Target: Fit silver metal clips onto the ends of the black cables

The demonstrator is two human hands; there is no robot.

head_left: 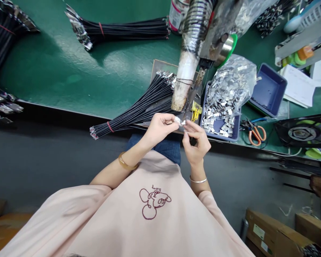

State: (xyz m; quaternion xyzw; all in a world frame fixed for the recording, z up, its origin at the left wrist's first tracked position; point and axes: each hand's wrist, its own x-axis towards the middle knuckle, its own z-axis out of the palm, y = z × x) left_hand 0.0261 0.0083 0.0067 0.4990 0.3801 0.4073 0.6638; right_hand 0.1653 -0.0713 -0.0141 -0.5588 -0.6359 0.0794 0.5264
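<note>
My left hand (162,129) is closed in a pinch at the table's front edge. White material (177,120) shows at its fingertips; what else they hold is hidden. A small metal connector shell (183,122) sits between the fingertips of both hands. My right hand (196,142) pinches it from the right, its other fingers bent. Just above the hands are the soldering iron (193,94) and a whitish, tape-wrapped hose end (180,94). A bundle of black cables (135,112) lies left of my hands, bound with a red band, one end over the table edge.
A blue tray (234,132) of metal shells and a plastic bag (235,78) lie right of my hands. Beyond are orange-handled pliers (256,135), another blue tray (269,85) and a fan (302,132). More cable bundles (128,30) lie on the green table (56,82).
</note>
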